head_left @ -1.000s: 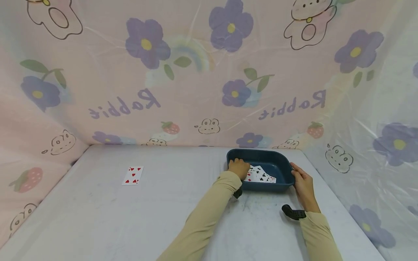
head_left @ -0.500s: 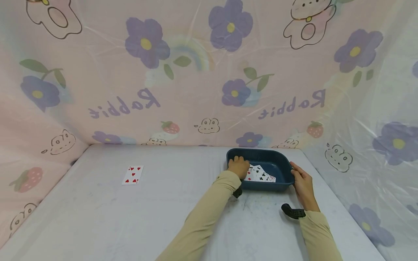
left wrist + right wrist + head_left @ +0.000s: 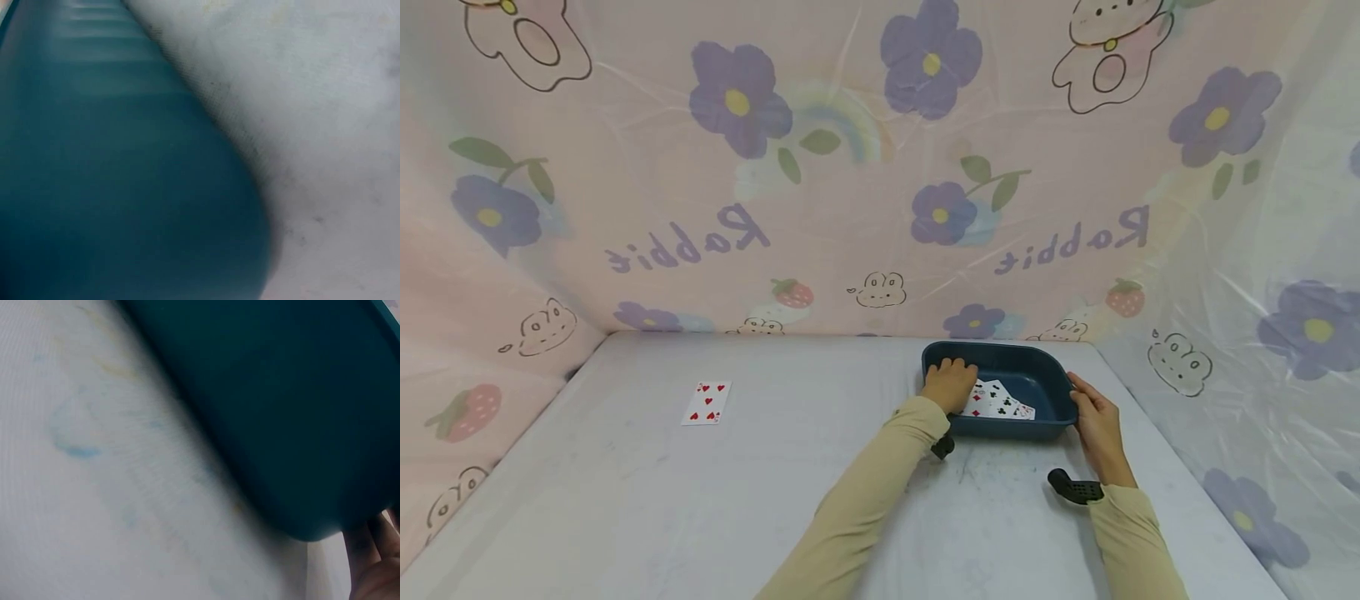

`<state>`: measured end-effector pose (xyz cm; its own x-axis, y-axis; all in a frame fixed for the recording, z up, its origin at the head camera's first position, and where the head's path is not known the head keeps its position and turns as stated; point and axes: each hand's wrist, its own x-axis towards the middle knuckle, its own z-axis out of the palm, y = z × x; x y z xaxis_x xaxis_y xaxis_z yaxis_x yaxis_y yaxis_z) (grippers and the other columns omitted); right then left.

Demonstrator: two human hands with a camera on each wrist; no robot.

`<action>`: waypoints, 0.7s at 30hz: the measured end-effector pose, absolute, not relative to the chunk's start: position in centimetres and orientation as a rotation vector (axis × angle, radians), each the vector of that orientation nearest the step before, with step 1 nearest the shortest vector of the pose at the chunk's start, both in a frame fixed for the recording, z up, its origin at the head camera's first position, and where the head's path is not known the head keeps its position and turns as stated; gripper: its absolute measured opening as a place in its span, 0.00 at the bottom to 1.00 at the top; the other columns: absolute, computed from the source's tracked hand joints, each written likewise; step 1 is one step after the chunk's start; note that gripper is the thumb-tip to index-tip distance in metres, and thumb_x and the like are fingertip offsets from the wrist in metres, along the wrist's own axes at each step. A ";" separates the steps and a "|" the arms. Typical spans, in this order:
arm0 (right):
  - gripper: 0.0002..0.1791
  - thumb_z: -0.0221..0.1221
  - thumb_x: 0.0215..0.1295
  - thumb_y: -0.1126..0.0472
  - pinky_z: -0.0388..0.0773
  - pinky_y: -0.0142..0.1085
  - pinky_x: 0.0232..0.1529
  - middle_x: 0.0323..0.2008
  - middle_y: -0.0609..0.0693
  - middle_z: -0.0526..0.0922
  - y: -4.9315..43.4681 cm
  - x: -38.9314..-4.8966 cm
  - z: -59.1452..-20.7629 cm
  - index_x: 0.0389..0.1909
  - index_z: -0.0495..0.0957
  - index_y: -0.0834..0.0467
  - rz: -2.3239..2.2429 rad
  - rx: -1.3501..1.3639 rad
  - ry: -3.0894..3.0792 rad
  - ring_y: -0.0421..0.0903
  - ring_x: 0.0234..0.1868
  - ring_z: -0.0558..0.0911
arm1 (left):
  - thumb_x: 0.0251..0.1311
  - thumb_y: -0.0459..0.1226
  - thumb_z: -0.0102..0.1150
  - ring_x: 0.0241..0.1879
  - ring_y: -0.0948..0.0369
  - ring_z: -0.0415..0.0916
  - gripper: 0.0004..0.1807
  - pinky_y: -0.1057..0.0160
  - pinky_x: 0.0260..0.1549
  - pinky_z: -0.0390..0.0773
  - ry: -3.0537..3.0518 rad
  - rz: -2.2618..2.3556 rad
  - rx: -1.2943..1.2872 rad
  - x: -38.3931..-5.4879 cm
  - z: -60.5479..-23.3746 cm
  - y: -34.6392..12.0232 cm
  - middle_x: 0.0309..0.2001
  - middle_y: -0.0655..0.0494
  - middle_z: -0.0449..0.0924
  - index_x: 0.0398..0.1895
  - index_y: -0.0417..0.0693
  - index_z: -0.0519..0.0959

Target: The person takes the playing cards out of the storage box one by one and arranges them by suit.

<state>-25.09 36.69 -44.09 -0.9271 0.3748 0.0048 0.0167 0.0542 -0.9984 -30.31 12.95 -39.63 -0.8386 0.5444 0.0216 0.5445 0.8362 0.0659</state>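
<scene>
Blue tub (image 3: pixel 1011 430) stands upright on the right of the white table (image 3: pixel 737 500), near its far edge. Nearest to the person, the left sleeve (image 3: pixel 865 500) runs up to the front left corner, where the wrist is best carried high enough not to drag on the rim. At the right end, the right hand (image 3: pixel 1099 429) has its fingers against the outer corner; I cannot tell whether they grip or only press, but light, steady contact there should stop the tub sliding. Just inside the near wall, playing cards (image 3: pixel 1001 403) lie face up, overlapping. The left hand (image 3: pixel 949 385) dips in beside them, knuckles bent; its fingertips are hidden, so whether it holds a card I cannot tell. Thin cards probably call for easing one edge free before pinching. Off to the left, well apart, a five of hearts (image 3: pixel 706 403) lies flat. Farthest back hangs a printed cloth (image 3: pixel 850 208).
</scene>
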 end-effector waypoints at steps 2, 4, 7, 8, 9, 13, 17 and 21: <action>0.26 0.41 0.77 0.60 0.59 0.38 0.64 0.73 0.56 0.54 36.6 -25.1 -44.0 0.73 0.58 0.60 1.951 -0.408 -2.078 0.47 0.70 0.58 | 0.69 0.36 0.54 0.55 0.55 0.68 0.18 0.55 0.53 0.69 -2.992 -0.115 -0.900 -30.3 -39.6 12.9 0.58 0.54 0.73 0.60 0.54 0.74; 0.26 0.40 0.77 0.60 0.58 0.39 0.65 0.74 0.56 0.53 36.6 -25.1 -43.9 0.73 0.57 0.60 1.955 -0.407 -2.081 0.48 0.71 0.57 | 0.68 0.36 0.55 0.55 0.56 0.68 0.17 0.55 0.53 0.70 -2.976 -0.117 -0.902 -30.4 -39.6 12.8 0.57 0.54 0.73 0.60 0.54 0.74; 0.26 0.40 0.77 0.60 0.57 0.40 0.66 0.74 0.56 0.53 36.5 -25.1 -43.8 0.73 0.57 0.60 1.951 -0.405 -2.094 0.48 0.71 0.56 | 0.68 0.36 0.55 0.55 0.55 0.69 0.17 0.55 0.52 0.70 -2.957 -0.118 -0.898 -30.5 -39.7 12.6 0.57 0.55 0.73 0.59 0.54 0.74; 0.26 0.40 0.77 0.60 0.56 0.40 0.66 0.74 0.56 0.52 36.5 -25.0 -43.8 0.73 0.56 0.61 1.957 -0.405 -2.093 0.48 0.72 0.55 | 0.68 0.37 0.56 0.54 0.56 0.69 0.16 0.55 0.51 0.70 -2.954 -0.127 -0.897 -30.6 -39.6 12.5 0.56 0.55 0.74 0.58 0.55 0.74; 0.26 0.40 0.77 0.60 0.56 0.40 0.66 0.74 0.56 0.52 36.5 -25.0 -43.8 0.73 0.56 0.61 1.958 -0.404 -2.095 0.48 0.72 0.55 | 0.68 0.37 0.56 0.53 0.56 0.69 0.15 0.55 0.50 0.71 -2.954 -0.135 -0.897 -30.6 -39.6 12.4 0.55 0.56 0.74 0.57 0.55 0.75; 0.27 0.41 0.77 0.59 0.59 0.37 0.65 0.74 0.56 0.53 36.5 -25.0 -43.9 0.73 0.57 0.61 1.948 -0.412 -2.097 0.47 0.71 0.57 | 0.67 0.37 0.58 0.46 0.58 0.69 0.10 0.58 0.45 0.71 -2.964 -0.189 -0.917 -30.7 -39.4 12.1 0.49 0.58 0.74 0.50 0.56 0.75; 0.27 0.41 0.76 0.59 0.61 0.34 0.63 0.74 0.57 0.53 36.7 -25.0 -43.9 0.73 0.58 0.60 1.952 -0.396 -2.088 0.46 0.70 0.58 | 0.66 0.36 0.59 0.41 0.60 0.67 0.07 0.61 0.40 0.70 -2.947 -0.229 -0.947 -30.8 -39.1 11.9 0.44 0.59 0.73 0.43 0.57 0.74; 0.27 0.42 0.76 0.59 0.62 0.32 0.62 0.73 0.57 0.53 36.8 -25.0 -44.0 0.73 0.57 0.61 1.971 -0.372 -2.075 0.46 0.70 0.59 | 0.64 0.35 0.60 0.41 0.60 0.66 0.09 0.62 0.37 0.68 -2.909 -0.248 -0.968 -30.6 -38.6 11.6 0.43 0.60 0.72 0.42 0.57 0.73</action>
